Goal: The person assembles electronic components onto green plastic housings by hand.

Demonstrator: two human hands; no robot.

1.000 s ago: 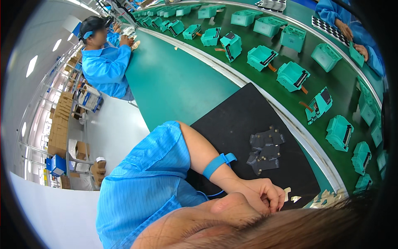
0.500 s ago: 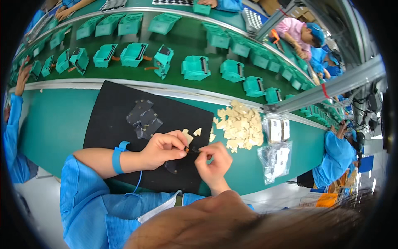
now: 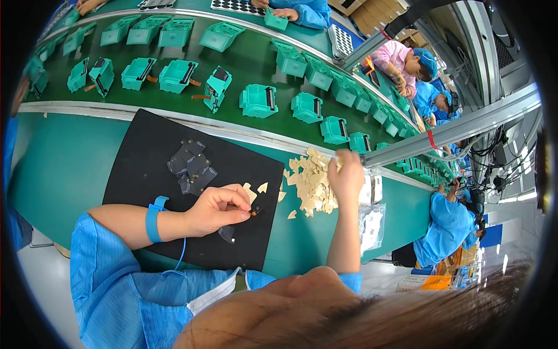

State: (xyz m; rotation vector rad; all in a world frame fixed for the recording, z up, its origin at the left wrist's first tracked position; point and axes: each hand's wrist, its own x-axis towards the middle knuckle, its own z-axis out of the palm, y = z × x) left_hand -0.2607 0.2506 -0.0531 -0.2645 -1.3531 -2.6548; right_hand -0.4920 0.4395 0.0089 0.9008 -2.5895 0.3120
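Note:
My left hand [image 3: 218, 210] hovers over the black mat [image 3: 131, 174], thumb and forefinger pinched on a small black part with an orange bit [image 3: 254, 213]. Below its fingers lies a dark flat piece [image 3: 227, 234]. Farther up the mat is a loose cluster of dark thin cards [image 3: 189, 167]. Two cream scraps [image 3: 250, 193] rest just beyond the left fingertips. My right hand [image 3: 347, 174] is at the right side of a heap of cream scraps [image 3: 314, 180]; its fingers are smeared by motion, so any held thing is hidden. A blue strap [image 3: 153, 223] circles my left wrist.
Clear plastic bags with white packs [image 3: 372, 225] lie right of the heap. Beyond the bench edge, a green conveyor carries rows of teal plastic housings [image 3: 258, 101]. A metal beam [image 3: 453, 125] slants in from the right. Co-workers in blue and pink [image 3: 395, 58] sit across and right.
My right hand has left the small part and swung right and away, to the cream heap. My left hand still pinches the part. The whole view has shifted slightly.

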